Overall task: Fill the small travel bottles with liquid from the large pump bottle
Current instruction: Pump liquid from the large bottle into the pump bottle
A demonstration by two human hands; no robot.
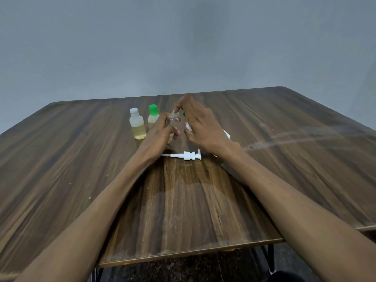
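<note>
While both forearms reach out from the near edge, the wooden table (284, 159) fills most of the view, its dark brown grain running away toward a plain grey wall (183, 41). A pale smear crosses the right side of the tabletop, and a faint wet-looking patch lies between the two forearms.

Of the large pump bottle (227, 135) only slivers of white show behind and under the right hand and wrist, so I cannot tell how it stands. Its pump head (188, 155), white with a long thin dip tube, lies flat on the table just near of the hands, the tube pointing left under the left wrist.

Two small travel bottles stand upright side by side, just left of the hands. The white-capped bottle (137, 124) is translucent and holds pale yellow liquid up to roughly half its height. The green-capped bottle (153, 117) stands just to its right, partly hidden by the left hand, and shows some of the same yellowish liquid low down.

A third, clear bottle (173, 121) is uncapped, its threaded neck bare, and looks empty or nearly so. The left hand (160, 131) grips it, fingers and thumb curled round its body, holding it upright above the table. The right hand (200, 123) arches over the bottle's mouth, its forefinger and thumb pinched together at the neck; a bit of green (184, 114) shows under the fingers, too hidden to name.
</note>
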